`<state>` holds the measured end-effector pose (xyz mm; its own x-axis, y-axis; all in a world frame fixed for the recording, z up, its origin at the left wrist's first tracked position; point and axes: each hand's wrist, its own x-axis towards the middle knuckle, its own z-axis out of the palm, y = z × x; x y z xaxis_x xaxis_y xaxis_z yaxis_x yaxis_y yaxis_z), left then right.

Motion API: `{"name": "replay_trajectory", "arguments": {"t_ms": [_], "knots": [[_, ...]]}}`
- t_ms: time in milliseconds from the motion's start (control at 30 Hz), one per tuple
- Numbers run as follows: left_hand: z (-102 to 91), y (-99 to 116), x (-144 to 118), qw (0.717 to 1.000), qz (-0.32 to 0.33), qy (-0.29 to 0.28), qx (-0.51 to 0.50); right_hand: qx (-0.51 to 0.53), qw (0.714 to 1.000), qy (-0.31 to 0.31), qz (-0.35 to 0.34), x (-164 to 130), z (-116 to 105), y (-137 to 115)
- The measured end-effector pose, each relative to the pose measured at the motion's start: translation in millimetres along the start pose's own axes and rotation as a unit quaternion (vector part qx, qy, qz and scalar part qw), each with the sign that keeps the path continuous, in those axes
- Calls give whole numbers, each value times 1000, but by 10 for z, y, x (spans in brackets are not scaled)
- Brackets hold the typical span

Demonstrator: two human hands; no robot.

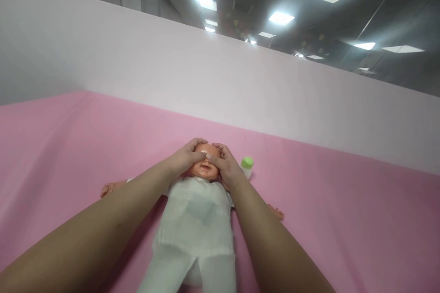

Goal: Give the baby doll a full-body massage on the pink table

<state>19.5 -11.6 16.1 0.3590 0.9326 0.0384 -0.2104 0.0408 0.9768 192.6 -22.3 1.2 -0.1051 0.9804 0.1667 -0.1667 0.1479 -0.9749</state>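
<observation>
Head view: left hand (185,158) and right hand (225,165) cup the plastic baby doll's head (206,165), fingers curled on it; a sideways slip could topple the green-capped white bottle (246,167) just beside.

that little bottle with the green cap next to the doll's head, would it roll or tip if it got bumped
The bottle looks small and probably light, so a nudge from the right hand beside it could shift it. Its rounded green cap suggests it may roll if it tips. The soft pink sheet would likely slow it.

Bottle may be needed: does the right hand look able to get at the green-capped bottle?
Probably yes: the green-capped bottle lies beside the right hand, which rests on the doll's head; nothing lies between them.
</observation>
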Motion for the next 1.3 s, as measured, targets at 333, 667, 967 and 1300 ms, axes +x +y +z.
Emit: {"name": "replay_trajectory", "arguments": {"t_ms": [333, 667, 967, 1300], "knots": [[-44, -51, 39, 1000, 19, 5, -3, 14, 1000, 10, 4, 13, 8, -16], [-35, 46, -70, 990, -26, -29, -133, 122, 991, -17, 59, -27, -47, -31], [-176, 50, -70, 976, -60, -50, -205, 174, 977, -72, 98, -37, -201, -49], [-78, 46, -44, 995, -44, 19, -90, 195, 969, -101, 111, -46, -267, -64]]}}
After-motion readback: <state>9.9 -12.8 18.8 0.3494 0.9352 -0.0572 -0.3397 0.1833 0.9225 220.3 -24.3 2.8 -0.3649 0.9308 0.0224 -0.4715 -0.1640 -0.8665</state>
